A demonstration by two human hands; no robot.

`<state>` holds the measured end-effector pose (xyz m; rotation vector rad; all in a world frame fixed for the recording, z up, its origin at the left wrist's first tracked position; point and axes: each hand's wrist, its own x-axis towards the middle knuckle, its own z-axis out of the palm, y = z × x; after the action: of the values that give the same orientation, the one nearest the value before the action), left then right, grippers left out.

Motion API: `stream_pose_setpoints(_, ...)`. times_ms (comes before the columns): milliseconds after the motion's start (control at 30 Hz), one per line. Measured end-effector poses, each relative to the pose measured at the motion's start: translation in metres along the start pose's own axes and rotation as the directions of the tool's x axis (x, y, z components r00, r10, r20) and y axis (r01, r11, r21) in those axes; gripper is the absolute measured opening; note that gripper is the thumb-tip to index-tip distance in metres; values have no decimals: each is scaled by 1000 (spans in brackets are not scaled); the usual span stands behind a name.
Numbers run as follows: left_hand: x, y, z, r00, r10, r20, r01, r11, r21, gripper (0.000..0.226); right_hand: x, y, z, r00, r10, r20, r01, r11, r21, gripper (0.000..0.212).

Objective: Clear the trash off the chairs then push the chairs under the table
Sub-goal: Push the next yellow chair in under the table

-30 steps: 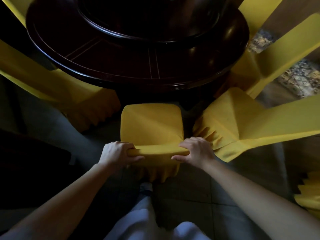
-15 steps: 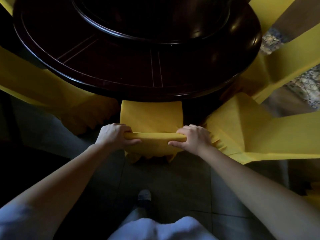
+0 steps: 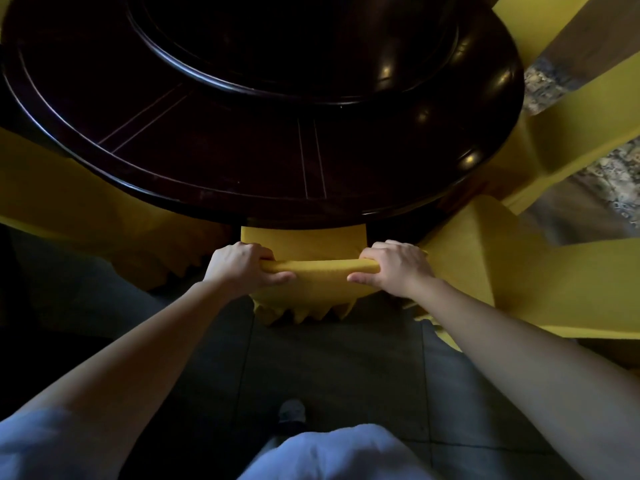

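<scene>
A chair in a yellow cover point(image 3: 313, 289) stands right in front of me, its seat almost wholly under the dark round wooden table point(image 3: 242, 161). Only a narrow strip of the seat shows below the table's edge. My left hand point(image 3: 244, 268) grips the left end of the chair's top rail, fingers over the front and thumb behind. My right hand point(image 3: 394, 266) grips the right end the same way. No trash shows on this chair.
Another yellow-covered chair point(image 3: 512, 271) stands close on the right, angled, its seat partly out from the table. A third point(image 3: 86, 216) is at the left and a fourth point(image 3: 581, 133) at the far right. Grey floor tiles point(image 3: 332, 368) and my shoe point(image 3: 292, 410) lie below.
Both hands have pushed the chair forward. Its seat, fully in view a second ago, has slid under the table until only a thin strip shows.
</scene>
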<state>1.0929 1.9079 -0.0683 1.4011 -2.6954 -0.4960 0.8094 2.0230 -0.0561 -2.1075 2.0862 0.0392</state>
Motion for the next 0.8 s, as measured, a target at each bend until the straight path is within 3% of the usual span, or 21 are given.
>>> stream_pose_setpoints(133, 2, 0, -1, 1000, 20, -3, -20, 1000, 14, 75, 2, -3, -4, 999, 25, 24, -25, 1000, -10, 87)
stream_pose_setpoints(333, -4, 8, -9, 994, -42, 103, 41, 999, 13, 85, -12, -14, -5, 990, 141, 20, -141, 990, 7, 89)
stream_pose_setpoints(433, -9, 12, -13, 980, -124, 155, 123, 992, 19, 79, -22, -20, -3, 983, 184, -3, -184, 981, 59, 77)
stream_pose_setpoints(500, -17, 18, -14, 984, -145, 107, 144, 989, 18, 71, -30, -21, -2, 984, 176, -24, -172, 977, 128, 63)
stream_pose_setpoints(633, -32, 45, -14, 999, -48, -6, 48, 998, 45, 43, -56, -10, -10, 993, 122, -3, -117, 960, 255, 56)
stream_pose_setpoints(800, -12, 111, -41, 985, 46, 166, -41, 999, -36, 33, -90, 9, -38, 992, 125, 20, -123, 909, 397, 55)
